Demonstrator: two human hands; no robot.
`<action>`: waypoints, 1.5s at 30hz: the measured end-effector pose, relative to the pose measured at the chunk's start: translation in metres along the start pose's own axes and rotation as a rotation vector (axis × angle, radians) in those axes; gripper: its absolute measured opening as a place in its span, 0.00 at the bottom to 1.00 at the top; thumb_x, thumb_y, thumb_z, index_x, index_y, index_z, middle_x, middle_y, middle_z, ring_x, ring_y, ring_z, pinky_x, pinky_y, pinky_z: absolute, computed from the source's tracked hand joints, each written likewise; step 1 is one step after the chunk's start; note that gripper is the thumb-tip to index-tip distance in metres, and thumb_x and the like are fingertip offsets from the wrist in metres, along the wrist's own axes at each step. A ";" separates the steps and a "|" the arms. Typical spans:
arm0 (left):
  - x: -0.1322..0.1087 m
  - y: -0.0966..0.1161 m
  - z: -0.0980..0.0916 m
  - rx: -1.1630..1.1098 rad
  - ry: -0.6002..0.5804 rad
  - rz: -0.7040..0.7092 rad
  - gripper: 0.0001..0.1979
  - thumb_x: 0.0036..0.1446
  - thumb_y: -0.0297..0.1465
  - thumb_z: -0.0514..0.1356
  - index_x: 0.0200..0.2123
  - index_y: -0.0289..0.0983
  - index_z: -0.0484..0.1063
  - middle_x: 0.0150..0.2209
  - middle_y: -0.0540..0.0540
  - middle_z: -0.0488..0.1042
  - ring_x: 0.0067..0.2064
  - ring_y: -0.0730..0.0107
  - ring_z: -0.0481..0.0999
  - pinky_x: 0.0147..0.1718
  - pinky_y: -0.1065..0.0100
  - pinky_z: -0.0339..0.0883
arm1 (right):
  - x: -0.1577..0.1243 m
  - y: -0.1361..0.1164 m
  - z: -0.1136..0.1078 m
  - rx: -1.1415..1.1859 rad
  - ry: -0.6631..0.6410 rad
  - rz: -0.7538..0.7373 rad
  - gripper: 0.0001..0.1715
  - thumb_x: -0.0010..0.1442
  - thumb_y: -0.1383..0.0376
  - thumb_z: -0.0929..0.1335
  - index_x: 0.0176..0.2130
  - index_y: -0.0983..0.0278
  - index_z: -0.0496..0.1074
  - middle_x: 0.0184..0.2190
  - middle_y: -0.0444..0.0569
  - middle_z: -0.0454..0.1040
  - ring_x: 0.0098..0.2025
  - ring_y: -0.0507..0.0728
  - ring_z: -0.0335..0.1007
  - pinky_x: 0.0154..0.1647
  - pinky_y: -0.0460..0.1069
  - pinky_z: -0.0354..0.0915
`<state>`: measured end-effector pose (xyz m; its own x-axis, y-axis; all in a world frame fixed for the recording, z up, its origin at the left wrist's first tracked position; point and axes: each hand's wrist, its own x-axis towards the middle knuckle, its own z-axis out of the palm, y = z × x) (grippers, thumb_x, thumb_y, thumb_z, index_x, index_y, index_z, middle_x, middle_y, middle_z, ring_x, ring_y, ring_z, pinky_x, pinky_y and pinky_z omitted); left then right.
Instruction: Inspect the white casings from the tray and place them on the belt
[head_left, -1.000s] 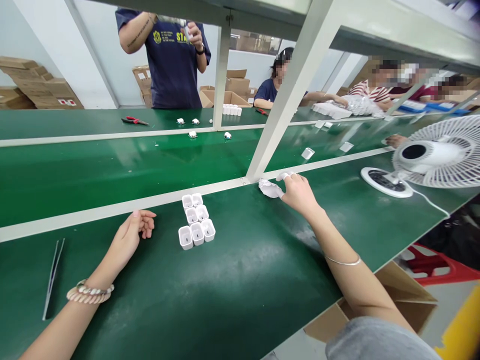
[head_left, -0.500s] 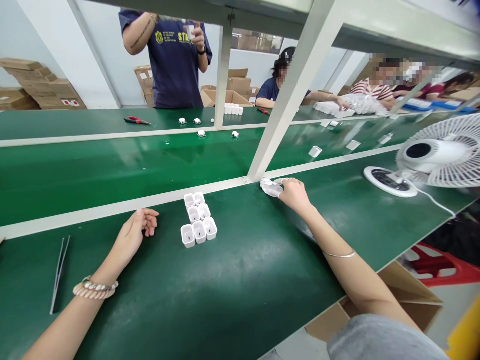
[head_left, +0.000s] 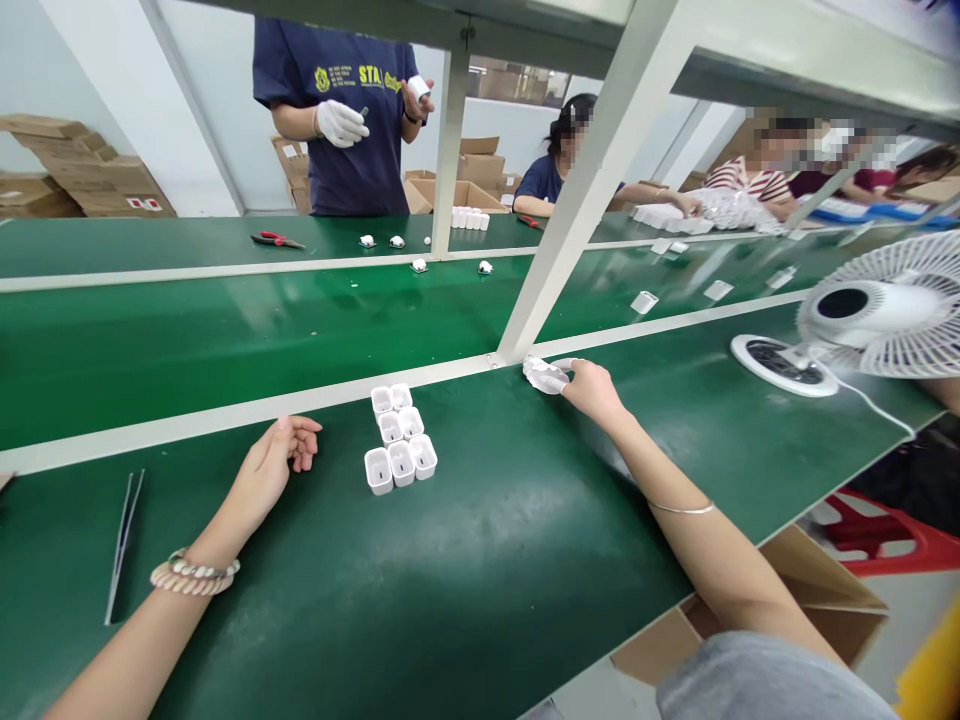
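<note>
My right hand (head_left: 592,390) pinches the edge of a crumpled white glove (head_left: 546,374), thin and soft-looking, lying at the foot of the slanted post. Over the bench at left, my left hand (head_left: 277,460) is half open with its fingers loosely curled, holding nothing. Several small white open-topped cases (head_left: 401,462) stand in three rows between my hands, nearer the left one. Each front case shows a dark slot inside. A pair of metal tweezers (head_left: 124,548) lies to the left of my left forearm.
The slanted white post (head_left: 570,190) rises from the bench rail. Beyond it runs a green conveyor belt (head_left: 225,340) with small white parts. A white fan (head_left: 832,315) stands at right. Opposite are red-handled pliers (head_left: 277,240) and co-workers, one standing with a gloved hand (head_left: 341,124).
Parts on the belt have shifted rightward. The standing co-worker has lowered both hands, and a white glove now shows on one. My own hands have barely moved.
</note>
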<state>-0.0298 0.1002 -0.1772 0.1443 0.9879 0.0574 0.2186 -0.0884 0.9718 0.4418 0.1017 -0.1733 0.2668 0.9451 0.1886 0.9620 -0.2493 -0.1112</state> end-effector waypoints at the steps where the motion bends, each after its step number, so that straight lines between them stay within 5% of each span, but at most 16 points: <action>1: 0.000 0.000 0.000 0.001 0.001 -0.002 0.23 0.60 0.50 0.51 0.37 0.35 0.70 0.27 0.46 0.69 0.24 0.69 0.66 0.24 0.67 0.60 | 0.000 0.000 0.000 0.002 -0.003 0.004 0.18 0.57 0.65 0.65 0.46 0.67 0.76 0.43 0.57 0.79 0.43 0.64 0.75 0.40 0.50 0.64; 12: 0.001 -0.003 -0.001 0.006 0.003 -0.002 0.26 0.61 0.52 0.49 0.37 0.35 0.70 0.27 0.46 0.69 0.24 0.69 0.67 0.23 0.67 0.61 | 0.000 0.001 -0.006 -0.039 -0.019 0.037 0.13 0.57 0.66 0.65 0.38 0.68 0.76 0.40 0.60 0.79 0.40 0.66 0.75 0.37 0.51 0.63; 19: -0.001 -0.001 -0.001 0.001 0.008 -0.005 0.24 0.61 0.51 0.50 0.37 0.35 0.70 0.27 0.47 0.69 0.24 0.69 0.67 0.23 0.67 0.60 | 0.000 0.000 -0.002 0.031 -0.031 0.009 0.18 0.55 0.67 0.67 0.46 0.65 0.76 0.43 0.56 0.79 0.43 0.64 0.75 0.39 0.50 0.65; 28: 0.001 -0.004 -0.001 0.015 -0.013 -0.017 0.30 0.60 0.55 0.46 0.38 0.33 0.69 0.28 0.47 0.69 0.25 0.71 0.66 0.24 0.68 0.60 | 0.001 0.001 -0.006 0.020 -0.060 0.031 0.16 0.54 0.70 0.66 0.43 0.67 0.77 0.42 0.57 0.80 0.41 0.65 0.76 0.36 0.50 0.65; 45: 0.002 -0.004 -0.001 0.026 -0.005 -0.005 0.30 0.61 0.55 0.46 0.38 0.33 0.69 0.27 0.47 0.69 0.24 0.70 0.66 0.24 0.67 0.60 | -0.001 0.000 -0.010 0.025 -0.005 -0.022 0.17 0.52 0.74 0.65 0.42 0.68 0.77 0.45 0.57 0.79 0.47 0.68 0.75 0.46 0.56 0.68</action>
<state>-0.0315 0.1024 -0.1807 0.1475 0.9877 0.0515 0.2443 -0.0868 0.9658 0.4422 0.0990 -0.1638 0.2449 0.9515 0.1863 0.9660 -0.2230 -0.1312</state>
